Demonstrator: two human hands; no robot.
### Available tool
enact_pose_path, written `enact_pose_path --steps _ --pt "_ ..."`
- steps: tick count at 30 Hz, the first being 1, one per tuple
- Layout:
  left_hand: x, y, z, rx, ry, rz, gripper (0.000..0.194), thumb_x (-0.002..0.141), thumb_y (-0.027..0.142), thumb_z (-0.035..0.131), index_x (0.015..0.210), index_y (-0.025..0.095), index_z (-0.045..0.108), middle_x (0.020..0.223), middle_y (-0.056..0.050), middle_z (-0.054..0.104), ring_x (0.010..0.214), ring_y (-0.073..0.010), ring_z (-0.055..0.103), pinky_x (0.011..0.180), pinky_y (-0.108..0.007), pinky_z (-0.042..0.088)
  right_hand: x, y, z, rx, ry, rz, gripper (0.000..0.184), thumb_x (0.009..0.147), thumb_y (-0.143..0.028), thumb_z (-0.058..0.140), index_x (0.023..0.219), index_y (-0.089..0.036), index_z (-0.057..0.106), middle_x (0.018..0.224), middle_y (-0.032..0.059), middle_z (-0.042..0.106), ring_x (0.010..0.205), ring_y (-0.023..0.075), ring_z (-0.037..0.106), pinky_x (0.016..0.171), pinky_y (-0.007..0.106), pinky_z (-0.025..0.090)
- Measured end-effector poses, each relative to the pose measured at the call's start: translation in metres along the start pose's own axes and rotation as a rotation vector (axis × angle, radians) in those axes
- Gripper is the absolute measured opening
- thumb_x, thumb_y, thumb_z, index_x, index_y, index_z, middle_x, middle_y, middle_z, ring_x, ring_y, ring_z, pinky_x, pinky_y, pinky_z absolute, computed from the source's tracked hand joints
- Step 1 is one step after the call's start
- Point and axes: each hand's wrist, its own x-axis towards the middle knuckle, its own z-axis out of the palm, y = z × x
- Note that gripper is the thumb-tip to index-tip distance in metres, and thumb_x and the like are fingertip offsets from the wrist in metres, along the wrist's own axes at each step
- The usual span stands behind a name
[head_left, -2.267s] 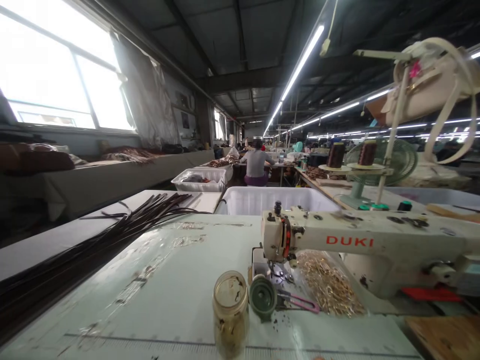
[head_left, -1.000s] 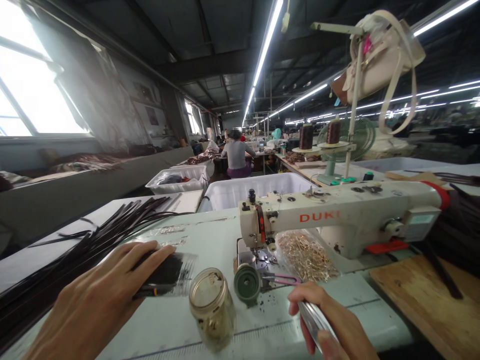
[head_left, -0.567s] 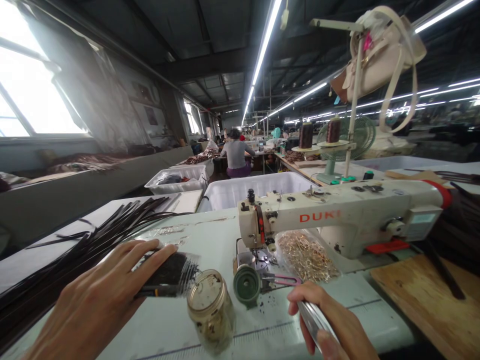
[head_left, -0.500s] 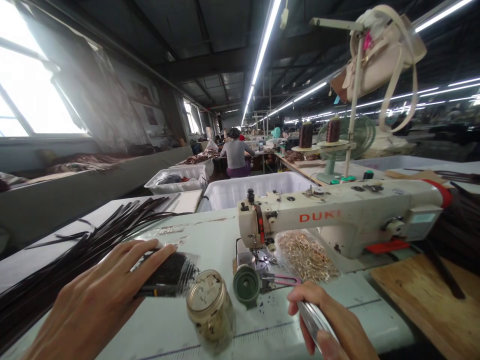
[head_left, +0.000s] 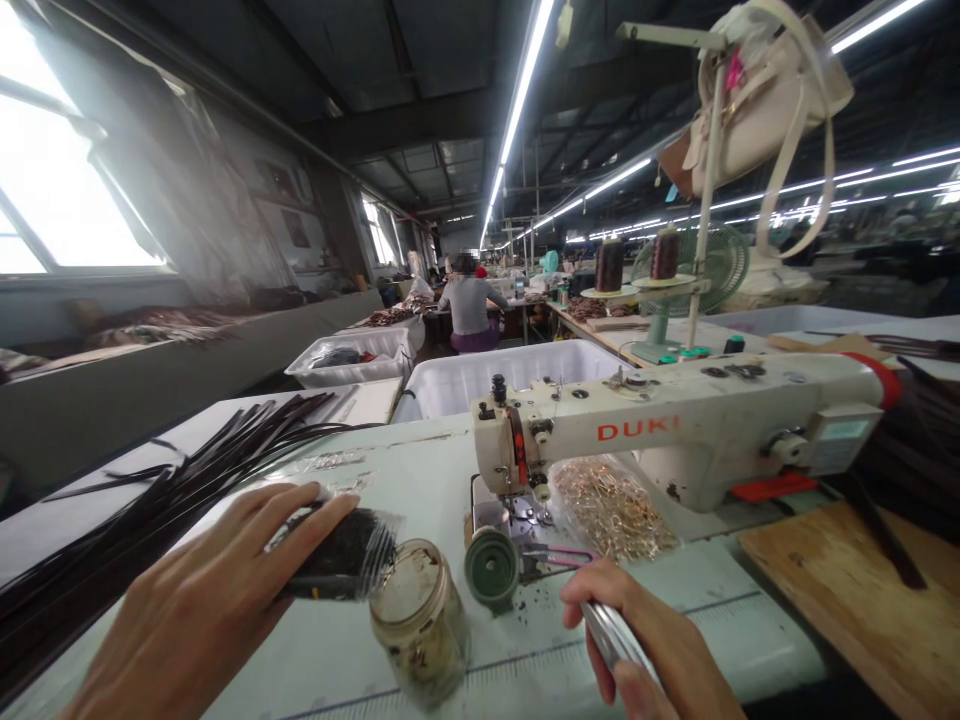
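Note:
My left hand (head_left: 217,590) is closed around a flat black bundle (head_left: 341,555) that looks wrapped in clear plastic. The bundle's right end lies against the rim of an open glass jar (head_left: 420,620), which has yellowish residue inside. My right hand (head_left: 645,630) grips a shiny silver metal tool (head_left: 616,635); its kind is hidden by the fingers. Just beyond that hand lie pink-handled thread snips (head_left: 559,556), beside a round green dish (head_left: 491,568). The sewing machine (head_left: 675,430) stands behind them, with a plastic bag of gold metal hardware (head_left: 611,505) under its arm.
Long dark strips (head_left: 187,480) lie along the table's left side. A wooden board (head_left: 847,580) is at the right. White bins (head_left: 517,375) stand behind the table. A thread stand (head_left: 709,200) bears spools and a hanging beige bag (head_left: 757,130). A co-worker (head_left: 470,310) sits farther back.
My right hand has shifted slightly left with the silver tool. My left hand has moved slightly, and the black bundle's end is a little nearer the jar's rim. The view has shifted slightly.

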Motion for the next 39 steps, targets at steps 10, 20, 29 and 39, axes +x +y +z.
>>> enact_pose_path --steps 10,20,29,39 --pt "-0.002 -0.001 -0.003 0.071 -0.003 0.054 0.061 0.086 0.010 0.038 0.138 0.040 0.034 0.130 0.000 0.051 0.118 -0.0195 0.053 0.075 -0.028 0.052 0.042 -0.010 0.030 0.095 -0.185 -0.084 0.027 0.099 -0.041 0.040 0.111 -0.020 0.051 0.125 0.0114 0.056 0.121 0.0209 0.050 0.096 0.030 0.044" --pt "-0.001 0.006 -0.004 -0.007 0.030 0.025 0.057 0.084 0.010 0.039 0.134 0.036 0.038 0.126 -0.001 0.052 0.114 -0.0212 0.056 0.073 -0.028 0.052 0.091 -0.021 0.061 -0.118 -0.514 -0.126 0.025 0.095 -0.039 0.049 0.112 -0.020 0.050 0.137 0.0066 0.048 0.105 0.0229 0.061 0.085 0.035 0.051" --pt "-0.002 0.007 -0.002 -0.077 0.053 0.024 0.061 0.076 0.010 0.038 0.133 0.033 0.042 0.127 -0.004 0.053 0.112 -0.0290 0.058 0.074 -0.036 0.053 0.090 -0.022 0.054 -0.122 -0.490 -0.109 0.021 0.095 -0.035 0.046 0.110 -0.022 0.048 0.133 0.0055 0.048 0.105 0.0212 0.059 0.083 0.033 0.048" --pt "0.002 0.009 -0.004 -0.127 0.057 0.003 0.052 0.083 0.011 0.038 0.131 0.031 0.041 0.127 -0.005 0.052 0.112 -0.0283 0.056 0.079 -0.038 0.051 0.095 -0.027 0.054 -0.105 -0.513 -0.112 0.018 0.096 -0.032 0.044 0.110 -0.022 0.049 0.131 0.0045 0.050 0.109 0.0215 0.057 0.085 0.032 0.046"
